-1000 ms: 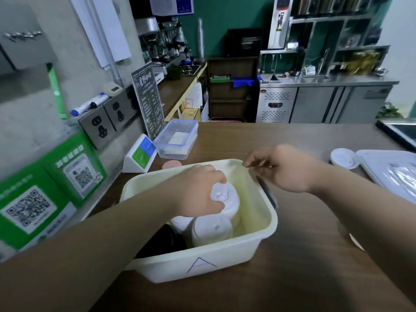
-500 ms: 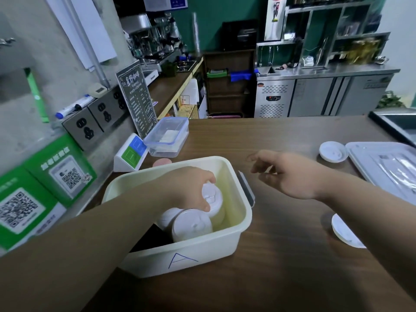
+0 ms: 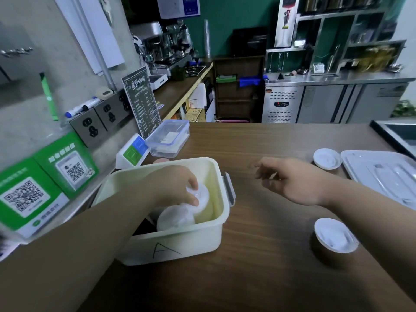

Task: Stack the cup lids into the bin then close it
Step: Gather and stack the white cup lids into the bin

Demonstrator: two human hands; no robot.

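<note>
Inside the cream bin (image 3: 191,242), close to its right wall: the left hand (image 3: 173,188) reaches down from the near-left corner, fingers curled over the top of a white lid stack (image 3: 202,195), thumb at its near edge, gripping the uppermost lid. A second lid stack (image 3: 175,218) stands just nearer than the first; touching it or not, cannot tell. Something dark sits low in the bin's near-left part, too shadowed to identify. The bin is uncovered, with a letter A drawn on its near wall and a grey latch (image 3: 230,191) sticking up at its right rim. It sits on the brown worktop (image 3: 258,266). Right of the bin, the right hand (image 3: 292,183) hovers over the worktop, palm down, fingers loosely spread and pointing back toward the bin, holding nothing. Further right of the bin are a far loose lid (image 3: 326,158) beyond that hand and a near loose lid (image 3: 335,235) on the near side of the forearm, well apart from each other. A pale flat cover (image 3: 380,174) lies farthest right of the bin, just beside the far loose lid. Behind the bin: a clear lidded box (image 3: 168,137), a small white stand (image 3: 132,152) with a green and blue face, and a black menu board (image 3: 141,100). Left of the bin, green QR placards (image 3: 72,167) lean at the wall.
</note>
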